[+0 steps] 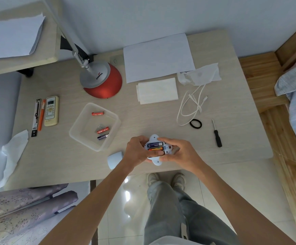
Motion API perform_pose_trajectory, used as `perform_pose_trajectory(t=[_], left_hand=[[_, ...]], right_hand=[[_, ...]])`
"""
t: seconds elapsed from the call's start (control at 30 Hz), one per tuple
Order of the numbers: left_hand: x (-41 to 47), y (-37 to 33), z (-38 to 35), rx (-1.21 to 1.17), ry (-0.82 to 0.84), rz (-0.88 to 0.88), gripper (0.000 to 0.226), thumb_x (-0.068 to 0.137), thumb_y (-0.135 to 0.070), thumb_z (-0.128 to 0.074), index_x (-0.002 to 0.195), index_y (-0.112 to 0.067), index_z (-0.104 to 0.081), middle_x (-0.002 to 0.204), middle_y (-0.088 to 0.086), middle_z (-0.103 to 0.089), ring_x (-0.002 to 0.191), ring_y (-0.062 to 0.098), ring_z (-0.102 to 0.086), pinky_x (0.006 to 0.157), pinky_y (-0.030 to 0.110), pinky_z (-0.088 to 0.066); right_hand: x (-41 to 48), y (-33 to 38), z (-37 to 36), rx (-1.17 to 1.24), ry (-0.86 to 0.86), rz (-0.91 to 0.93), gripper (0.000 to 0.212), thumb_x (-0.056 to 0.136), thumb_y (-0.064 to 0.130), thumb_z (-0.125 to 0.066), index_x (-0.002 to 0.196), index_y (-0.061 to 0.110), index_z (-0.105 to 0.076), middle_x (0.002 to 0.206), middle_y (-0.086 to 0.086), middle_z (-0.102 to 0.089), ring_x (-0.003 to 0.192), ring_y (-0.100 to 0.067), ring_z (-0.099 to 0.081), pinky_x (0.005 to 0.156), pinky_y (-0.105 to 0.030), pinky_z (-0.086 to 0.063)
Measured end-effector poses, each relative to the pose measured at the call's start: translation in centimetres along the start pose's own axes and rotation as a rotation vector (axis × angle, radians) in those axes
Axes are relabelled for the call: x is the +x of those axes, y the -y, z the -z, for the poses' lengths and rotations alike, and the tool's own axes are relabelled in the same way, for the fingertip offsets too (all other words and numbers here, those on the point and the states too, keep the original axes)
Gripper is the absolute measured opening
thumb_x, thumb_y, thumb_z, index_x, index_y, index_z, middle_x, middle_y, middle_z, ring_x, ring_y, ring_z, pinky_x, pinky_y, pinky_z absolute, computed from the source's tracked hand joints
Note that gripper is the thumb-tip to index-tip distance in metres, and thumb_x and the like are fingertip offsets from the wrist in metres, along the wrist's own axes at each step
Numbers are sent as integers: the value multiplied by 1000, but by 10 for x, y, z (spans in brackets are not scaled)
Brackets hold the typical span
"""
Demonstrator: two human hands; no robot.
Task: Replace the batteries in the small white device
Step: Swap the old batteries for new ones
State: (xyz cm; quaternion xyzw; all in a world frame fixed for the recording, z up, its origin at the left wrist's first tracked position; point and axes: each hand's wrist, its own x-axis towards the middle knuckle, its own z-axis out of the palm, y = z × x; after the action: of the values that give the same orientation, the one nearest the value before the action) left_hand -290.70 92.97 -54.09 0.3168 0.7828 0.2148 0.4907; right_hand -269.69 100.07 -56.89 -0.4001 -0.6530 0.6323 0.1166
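Gripping white device (155, 149), fingers (163, 139) around edges

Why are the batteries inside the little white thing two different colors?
That is a bit odd: the small white device, held by both hands, has one dark purple battery beside one orange battery, a mismatched pair. Nothing looks spilled or broken.

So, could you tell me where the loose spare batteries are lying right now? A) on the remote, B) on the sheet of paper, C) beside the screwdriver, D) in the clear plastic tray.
D: three loose batteries lie inside the clear tray, left of the hands, while the device held in both hands shows two more in its open compartment.
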Motion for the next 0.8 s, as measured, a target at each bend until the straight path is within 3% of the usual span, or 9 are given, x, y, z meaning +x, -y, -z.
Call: perform_pose_trajectory(t=[0.33,0.5,0.6,0.7,0.8], left_hand=[[-2,2,-4,-28,-35,-2,64,62,-37,-105,116,-18,-76,103,-2,-80,93,16,-78,80,41,-69],[-12,2,1,-38,-15,-63,53,78,-32,-97,122,-19,-72,103,-11,-72,90,6,-71,63,11,-58],[-20,11,13,-41,-59,-149,61,74,-38,-99,127,-25,-72,111,-13,-74,93,8,-74,71,28,-67],[-26,27,24,156,-117,-308,75,72,-45,-99,138,-36,-63,130,-15,-64,105,3,-68,81,22,-63],[-32,37,27,370,-92,-501,82,81,-47,-92,152,-35,-54,138,-8,-54,114,7,-61,85,30,-65]], right_hand=[[0,1,1,3,8,9,74,76,21,-99,144,30,-70,130,12,-78,113,-7,-77,103,-36,-62],[0,2,1,21,2,10,74,77,22,-99,144,27,-70,129,11,-79,113,-9,-78,100,-30,-62],[0,3,1,35,6,0,73,78,19,-98,144,25,-70,125,11,-80,108,-8,-79,96,-26,-62],[0,4,1,28,6,-1,72,78,22,-98,144,25,-70,125,10,-80,108,-8,-79,96,-25,-62],[0,5,2,22,8,8,72,78,22,-98,144,24,-69,129,9,-79,111,-7,-78,97,-24,-62]])
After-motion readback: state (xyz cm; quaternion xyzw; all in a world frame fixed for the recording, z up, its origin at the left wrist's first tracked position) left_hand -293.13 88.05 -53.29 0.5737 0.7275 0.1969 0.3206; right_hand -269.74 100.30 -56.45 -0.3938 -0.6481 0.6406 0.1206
